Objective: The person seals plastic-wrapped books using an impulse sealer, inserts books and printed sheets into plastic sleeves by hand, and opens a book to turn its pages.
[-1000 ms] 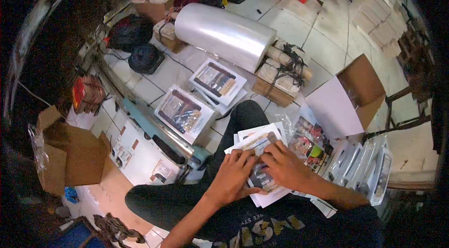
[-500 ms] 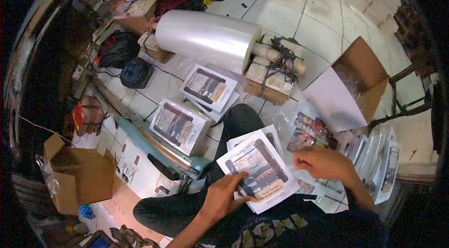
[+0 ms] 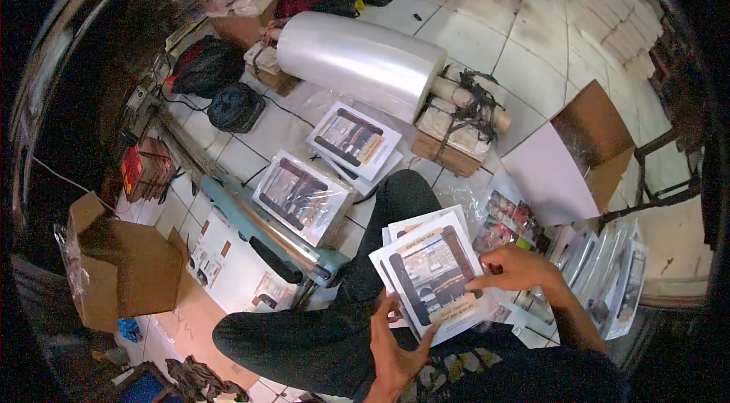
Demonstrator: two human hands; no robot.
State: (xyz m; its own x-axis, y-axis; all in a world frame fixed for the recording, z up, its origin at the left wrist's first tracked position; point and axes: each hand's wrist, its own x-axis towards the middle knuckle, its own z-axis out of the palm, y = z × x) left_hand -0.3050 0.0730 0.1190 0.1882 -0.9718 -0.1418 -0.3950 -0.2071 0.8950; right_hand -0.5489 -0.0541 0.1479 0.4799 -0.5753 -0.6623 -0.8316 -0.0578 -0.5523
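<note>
Booklets (image 3: 437,274): small pile, smooth white paper covers with a dark-framed picture, edges a bit fanned, held tilted above the lap

Left hand (image 3: 395,350): gripping the lower left corner, fingertips on the left side, thumb by the bottom edge

Right hand (image 3: 525,268): thumb and bent fingers pinching the right edge of the pile

Film roll (image 3: 361,61): fat shiny cylinder of clear-ish plastic, lying sideways, core end poking out over the block stack (image 3: 452,137), which is chunky, rough-looking and tied with black cord

Wrapped stack (image 3: 303,198): squared-off, same sort of cover, glossy crinkly plastic round it, sat just beside the teal bar (image 3: 243,224)

Left carton (image 3: 137,274): plain brown cardboard, flaps up, clear plastic draped on one side, can't tell what's in it

Right carton (image 3: 597,133): brown inside, one pale panel, open toward the lap, contents too murky to tell

Plastic-covered packs (image 3: 608,274): slim, glossy, leaning in a row near the right hand
</note>
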